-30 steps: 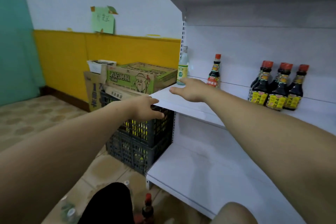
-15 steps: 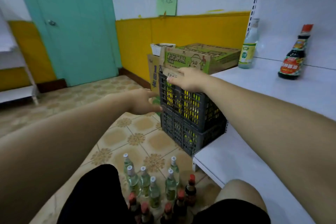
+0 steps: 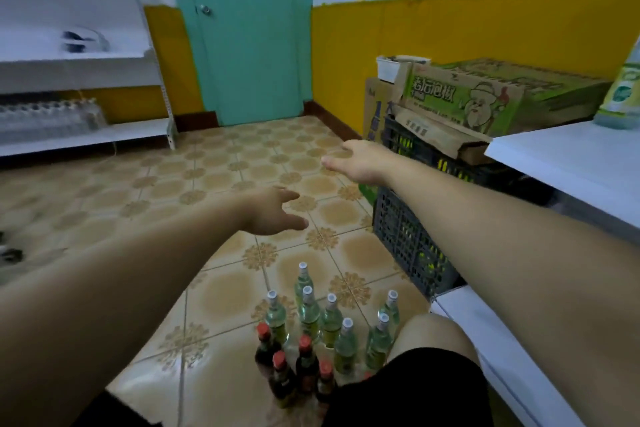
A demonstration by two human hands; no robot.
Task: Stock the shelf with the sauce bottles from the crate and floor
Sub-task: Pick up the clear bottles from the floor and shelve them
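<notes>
Fingers loosely spread, holding nothing: left hand and right hand hover over the tiled floor. The sauce bottles stand clustered below, near the crate (probably glass: heavy, slick, breakable), best gripped round the body.

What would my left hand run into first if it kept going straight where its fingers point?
Probably the lower dark plastic crate: the left hand points rightward toward it over floor tiles. Depth is unclear, so it might pass in front.
</notes>
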